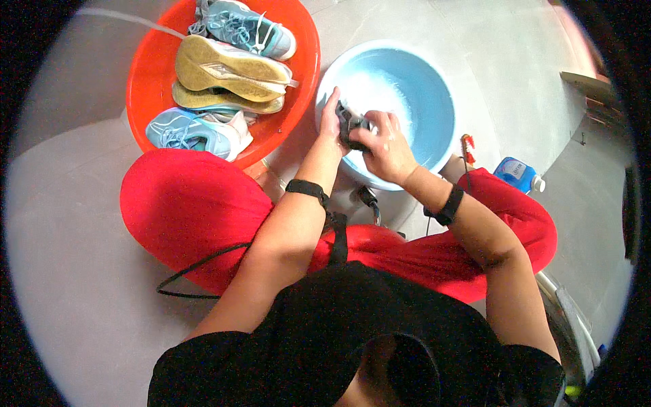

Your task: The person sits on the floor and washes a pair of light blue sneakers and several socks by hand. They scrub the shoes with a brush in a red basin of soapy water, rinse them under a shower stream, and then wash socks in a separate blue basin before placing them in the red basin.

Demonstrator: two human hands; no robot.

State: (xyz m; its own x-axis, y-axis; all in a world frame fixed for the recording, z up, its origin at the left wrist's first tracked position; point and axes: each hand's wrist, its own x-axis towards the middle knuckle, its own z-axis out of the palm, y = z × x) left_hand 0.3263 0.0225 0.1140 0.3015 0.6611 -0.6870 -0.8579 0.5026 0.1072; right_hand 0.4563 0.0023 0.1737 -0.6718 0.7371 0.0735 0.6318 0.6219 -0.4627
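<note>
Over the near left part of a light blue plastic basin [432,102], both hands work close together. A small dark grey and black item [351,127], wet and perhaps cloth, lies against the palm of my left hand [331,124]. The fingers of my right hand [384,145] press and grip it from the other side. White suds or foam [368,89] fill the far left of the basin, where the glare is strong. Spots of foam cling to the back of my right hand. My fingers hide part of the item, so its exact kind is unclear.
An orange-red tub [147,91] at the left holds several shoes, among them a light blue sneaker [190,135] and a yellow-soled shoe [229,66]. To the right are a red-bristled brush [468,150] and a blue bottle [513,173] with a white cap.
</note>
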